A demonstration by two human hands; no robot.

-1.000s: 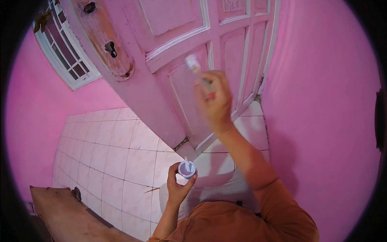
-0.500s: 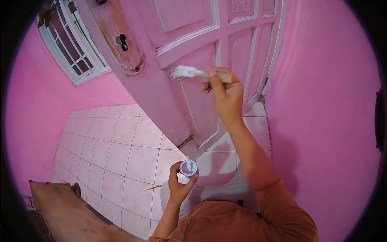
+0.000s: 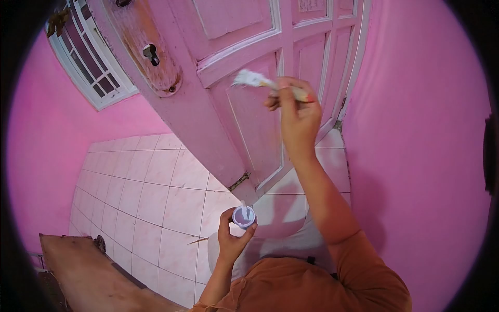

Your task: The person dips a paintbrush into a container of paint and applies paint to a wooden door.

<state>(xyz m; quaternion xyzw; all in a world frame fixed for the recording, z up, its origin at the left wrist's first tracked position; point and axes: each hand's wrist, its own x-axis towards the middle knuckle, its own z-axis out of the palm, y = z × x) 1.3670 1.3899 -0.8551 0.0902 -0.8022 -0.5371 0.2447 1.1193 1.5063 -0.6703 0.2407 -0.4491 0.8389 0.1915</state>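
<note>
My right hand [image 3: 299,112] is closed round the handle of a paintbrush [image 3: 252,79], whose white-coated bristles point left in front of the pink door [image 3: 182,112]. Whether the bristles touch the lower door panel [image 3: 254,112] I cannot tell. Lower down, my left hand [image 3: 232,236] grips a small paint cup [image 3: 244,217] with its mouth facing up. Pale paint shows inside the cup, and a whitish stick-like piece [image 3: 244,204] stands at its far rim.
A bare lock plate area with a keyhole [image 3: 151,54] marks the door's left side. Pink wall [image 3: 421,156] rises at right. A brown wooden piece [image 3: 88,270] lies lower left on the tiled floor [image 3: 135,208], and a barred window [image 3: 91,57] is upper left.
My right hand and the paintbrush have shifted slightly right, with the bristles now a little higher. My left hand and the cup have stayed nearly still.
</note>
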